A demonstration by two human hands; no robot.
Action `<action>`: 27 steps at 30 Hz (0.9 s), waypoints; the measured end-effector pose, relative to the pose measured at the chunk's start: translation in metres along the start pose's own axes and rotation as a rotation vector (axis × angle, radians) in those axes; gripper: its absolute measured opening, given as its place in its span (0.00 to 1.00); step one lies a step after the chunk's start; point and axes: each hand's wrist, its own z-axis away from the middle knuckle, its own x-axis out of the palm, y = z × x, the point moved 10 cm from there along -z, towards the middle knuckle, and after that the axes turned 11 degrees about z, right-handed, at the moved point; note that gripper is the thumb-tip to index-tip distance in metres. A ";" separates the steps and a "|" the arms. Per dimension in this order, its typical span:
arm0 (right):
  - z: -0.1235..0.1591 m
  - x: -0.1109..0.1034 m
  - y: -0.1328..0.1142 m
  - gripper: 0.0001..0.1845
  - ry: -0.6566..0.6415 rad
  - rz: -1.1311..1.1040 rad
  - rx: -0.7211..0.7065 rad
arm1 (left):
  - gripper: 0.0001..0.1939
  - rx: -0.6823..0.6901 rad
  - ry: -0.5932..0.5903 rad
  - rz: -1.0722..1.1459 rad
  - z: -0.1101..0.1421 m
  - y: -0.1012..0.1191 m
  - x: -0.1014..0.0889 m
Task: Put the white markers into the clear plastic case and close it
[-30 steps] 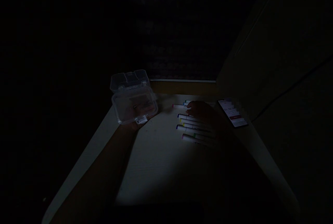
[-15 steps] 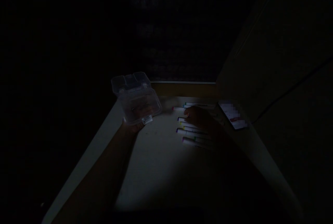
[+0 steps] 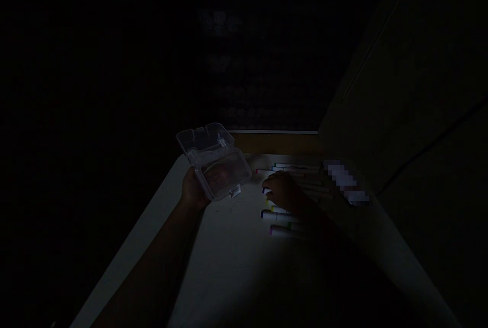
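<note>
In the head view my left hand (image 3: 193, 190) is wrapped round the side and underside of a clear plastic box (image 3: 224, 173), whose hinged lid (image 3: 206, 137) stands open. The box is tilted above the table, and my fingers show through it. My right hand (image 3: 284, 190) is over a row of white markers, finger and thumb closed round the end of a blue-capped marker (image 3: 265, 191). Near it lie a red-tipped marker (image 3: 263, 171), a yellow-capped marker (image 3: 275, 208), a dark blue-capped marker (image 3: 276, 215) and a purple-capped marker (image 3: 284, 232). My hand and forearm hide several marker ends.
The scene is very dark. A phone (image 3: 345, 183) with a lit, blurred screen lies on the white table (image 3: 224, 257) right of the markers. A cable (image 3: 419, 160) runs along the wall at the right. A brown ledge (image 3: 282, 143) borders the table's far edge.
My right hand has shifted from beside the red-tipped marker to the blue-capped one and closed round it. The view has tilted, so everything sits lower; the box has moved slightly right.
</note>
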 end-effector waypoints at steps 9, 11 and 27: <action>0.024 -0.083 0.023 0.16 0.288 -0.082 0.094 | 0.21 -0.052 0.065 0.069 -0.005 -0.006 -0.013; 0.054 -0.133 0.030 0.13 0.612 -0.157 0.118 | 0.21 -0.074 0.085 0.095 -0.003 -0.007 -0.012; 0.117 -0.189 -0.010 0.09 0.974 -0.223 0.039 | 0.17 -0.012 0.018 0.127 0.005 -0.006 0.004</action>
